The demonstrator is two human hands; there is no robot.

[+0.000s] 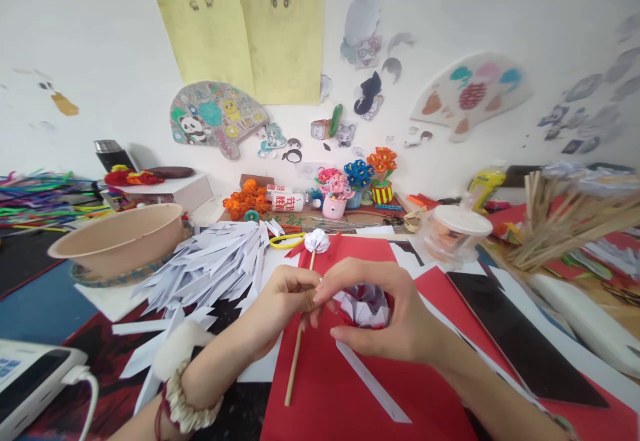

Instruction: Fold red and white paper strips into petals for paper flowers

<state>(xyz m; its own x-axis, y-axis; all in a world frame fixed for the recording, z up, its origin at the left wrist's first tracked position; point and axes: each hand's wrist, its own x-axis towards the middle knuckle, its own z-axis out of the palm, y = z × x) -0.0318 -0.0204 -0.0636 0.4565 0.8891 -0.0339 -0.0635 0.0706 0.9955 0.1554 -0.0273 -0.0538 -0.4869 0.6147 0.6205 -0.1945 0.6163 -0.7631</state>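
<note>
My right hand (385, 301) curves around a folded paper ball (366, 306), white with red at its edges. My left hand (283, 301) is closed in a pinch, its fingertips meeting those of my right hand beside the ball. Whatever the left fingers pinch is hidden. Both hands are over a red paper sheet (320, 401). Under them lies a thin wooden stick (293, 374), with a small white folded paper ball (317, 241) at its far end. A white paper strip (375, 388) slants across the red sheet below my right hand.
Folded white paper strips (215, 261) are heaped left of my hands, beside a beige bowl (120, 241). A black flat panel (525, 334) and a lidded plastic cup (460, 224) are on the right. Small flower pots (334, 206) stand by the wall. A white cabled device (35, 388) sits front left.
</note>
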